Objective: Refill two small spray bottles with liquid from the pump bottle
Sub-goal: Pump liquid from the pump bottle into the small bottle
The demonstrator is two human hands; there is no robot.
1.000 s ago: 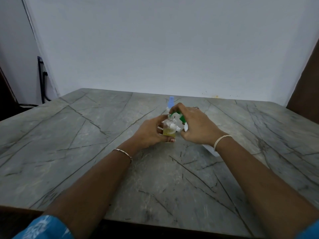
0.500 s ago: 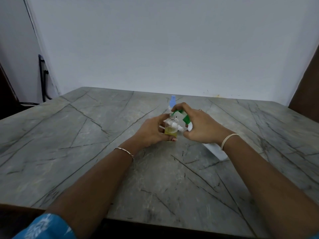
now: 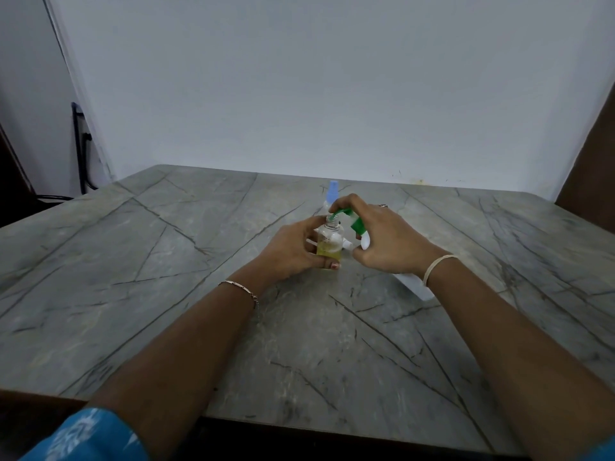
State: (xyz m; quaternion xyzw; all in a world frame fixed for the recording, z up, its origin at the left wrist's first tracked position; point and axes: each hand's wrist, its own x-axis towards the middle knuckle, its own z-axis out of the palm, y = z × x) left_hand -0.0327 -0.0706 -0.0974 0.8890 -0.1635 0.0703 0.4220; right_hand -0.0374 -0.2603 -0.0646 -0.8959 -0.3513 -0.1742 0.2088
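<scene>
well, the small clear spray bottle stands uncapped on the grey veined table with a shallow layer of yellowish liquid at its bottom. the left hand has fingers and thumb curled round it from its left side. to the right of that bottle the right hand grips the white pump bottle, which is tipped steeply toward it so that the green spout arches onto the open neck. a fingertip seems to lie on the pump head (which finger does the pressing is hard to make out). just behind the small bottle stands the second spray bottle with its blue cap on, and neither hand touches it. i judge this to be the filling of the first bottle, with most of its volume yet to go. the neck is narrow, so a spout tip that slips off it would squirt liquid down the side, over the fingers and onto the table. a hard press could also shove the light little bottle over if the left grip slackens. a careless reach past it might topple the blue-capped one.
</scene>
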